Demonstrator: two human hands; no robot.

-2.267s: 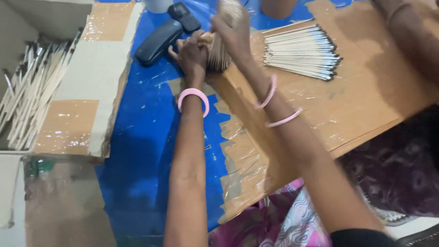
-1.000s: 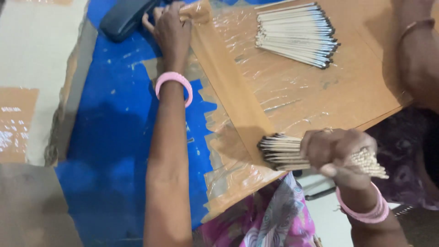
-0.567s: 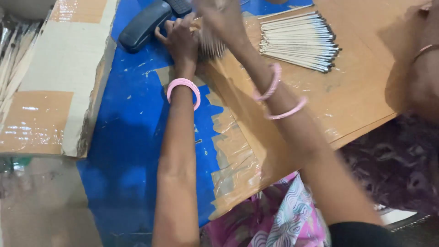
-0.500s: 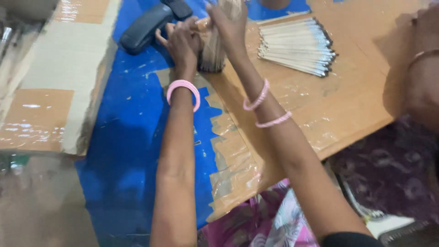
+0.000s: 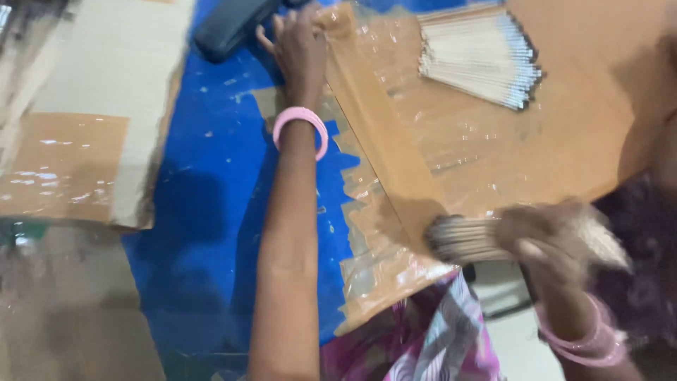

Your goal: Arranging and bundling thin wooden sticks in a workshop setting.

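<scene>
My left hand [image 5: 300, 49] rests at the far corner of a taped brown cardboard board [image 5: 493, 155], fingers curled on its edge, a pink bangle on the wrist. My right hand [image 5: 546, 243] is near the board's close edge, shut around a thick bundle of thin pale sticks [image 5: 465, 238]; the hand is blurred. A flat pile of sticks with dark tips [image 5: 483, 56] lies on the far part of the board.
A blue sheet [image 5: 211, 212] covers the surface under the board. A dark elongated tool [image 5: 229, 25] lies beyond my left hand. Cardboard with tape patches [image 5: 77, 141] lies at left. Patterned purple cloth [image 5: 430, 346] is at the bottom.
My right hand has come back from the far corner to the board's near edge with a bundle of sticks. My left hand stays at the far corner.
</scene>
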